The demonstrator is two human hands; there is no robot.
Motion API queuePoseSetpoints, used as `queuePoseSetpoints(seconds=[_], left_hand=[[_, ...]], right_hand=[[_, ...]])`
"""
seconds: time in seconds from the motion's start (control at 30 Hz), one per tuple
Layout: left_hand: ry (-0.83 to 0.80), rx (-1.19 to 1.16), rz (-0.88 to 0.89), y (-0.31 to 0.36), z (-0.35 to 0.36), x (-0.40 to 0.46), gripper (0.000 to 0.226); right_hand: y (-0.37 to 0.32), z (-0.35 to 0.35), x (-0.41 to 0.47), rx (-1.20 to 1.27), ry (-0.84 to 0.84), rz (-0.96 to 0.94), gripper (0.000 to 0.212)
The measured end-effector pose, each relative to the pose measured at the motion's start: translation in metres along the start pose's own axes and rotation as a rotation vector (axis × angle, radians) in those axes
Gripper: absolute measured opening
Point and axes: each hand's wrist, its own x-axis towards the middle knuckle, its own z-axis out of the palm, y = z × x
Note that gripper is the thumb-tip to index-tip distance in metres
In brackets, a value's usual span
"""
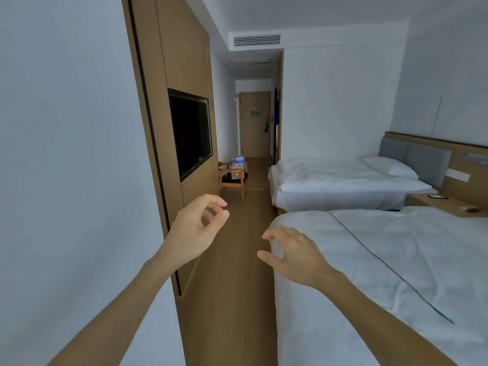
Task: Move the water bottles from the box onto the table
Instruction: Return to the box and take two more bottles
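Head view: both hands are held out empty in the near foreground, well apart from the task's things. The left hand [196,231] is seen with fingers loosely curled, thumb and forefinger nearly meeting, nothing gripped; the right hand [295,253] is relaxed and spread, palm down, over the near bed [383,260]. What appears to be the box [235,172] with blue-topped water bottles [238,161] is seen far down the room on a wooden chair [232,180], straight ahead and slightly left. The left hand is judged marginally nearer that line. Bottle orientation cannot be told at this range.
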Motion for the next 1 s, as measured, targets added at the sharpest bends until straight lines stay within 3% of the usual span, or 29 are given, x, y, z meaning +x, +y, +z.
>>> queuePoseSetpoints(seconds=[0.4, 1.0], left_hand=[[0.024, 0.049, 0.061, -0.157, 0.091, 0.200, 0.033], [-0.040, -0.075, 0.060, -0.379, 0.252, 0.557, 0.045]], right_hand=[[0.128, 0.092, 0.222, -0.059, 0.025, -0.091, 0.052], [0.352, 0.214, 0.552, -0.084, -0.003, 0.059, 0.060]])
